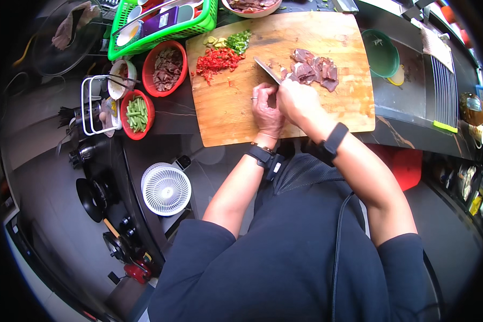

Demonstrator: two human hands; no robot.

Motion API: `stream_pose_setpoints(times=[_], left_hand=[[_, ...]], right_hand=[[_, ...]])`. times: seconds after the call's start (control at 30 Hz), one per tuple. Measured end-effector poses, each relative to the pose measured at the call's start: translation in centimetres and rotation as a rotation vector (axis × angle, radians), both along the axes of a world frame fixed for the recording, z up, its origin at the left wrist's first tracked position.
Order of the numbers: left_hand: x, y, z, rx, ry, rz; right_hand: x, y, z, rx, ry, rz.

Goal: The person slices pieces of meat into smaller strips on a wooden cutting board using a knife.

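Note:
My right hand (300, 101) is closed around a kitchen knife, its handle hidden in the fist. The knife blade (268, 71) points up and to the left over the wooden cutting board (229, 114). Beside it, my left hand (268, 110) has curled fingers close to the right hand; whether anything is in them is hidden. Sliced raw meat (316, 69) lies on the board just beyond and right of the knife. Left of the blade tip are chopped red chilies (218, 62), chopped green scallions (238, 42) and pale yellow slices (215, 42).
Left of the board stand a red bowl of meat (167, 72) and a red basket of green vegetable pieces (137, 114). A green plastic basket (161, 36) sits behind them. To the right is a sink with a green basin (380, 53). A white fan (166, 190) stands at lower left.

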State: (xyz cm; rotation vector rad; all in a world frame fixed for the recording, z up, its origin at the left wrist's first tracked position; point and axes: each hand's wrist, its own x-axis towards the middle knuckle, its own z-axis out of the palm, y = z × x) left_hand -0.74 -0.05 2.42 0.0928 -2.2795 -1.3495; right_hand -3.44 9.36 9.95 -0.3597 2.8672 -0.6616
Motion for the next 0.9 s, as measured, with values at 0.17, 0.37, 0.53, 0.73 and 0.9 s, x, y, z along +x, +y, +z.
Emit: stream_pose_setpoints(times=[0.17,0.37,0.53,0.73,0.9], left_hand=[[-0.4,-0.4,-0.5,-0.081,0.043,0.027],[-0.1,-0.4,-0.7,0.069,-0.012,0.008],[-0.1,-0.4,-1.0,0.124,-0.012,-0.008],[0.0,-0.6,-1.3,0.089,-0.037,-0.016],[-0.1,-0.6,-1.3,0.104,-0.011,-0.029]], right_hand=[[0.1,1.2,-1.3,0.063,0.025,0.053],[3.0,5.2,0.4,0.096,-0.12,-0.047],[4.4,4.5,2.7,0.162,0.011,0.035],[6.1,4.1,2.9,0.179,0.052,0.082],[6.5,4.1,2.8,0.185,0.117,0.073]])
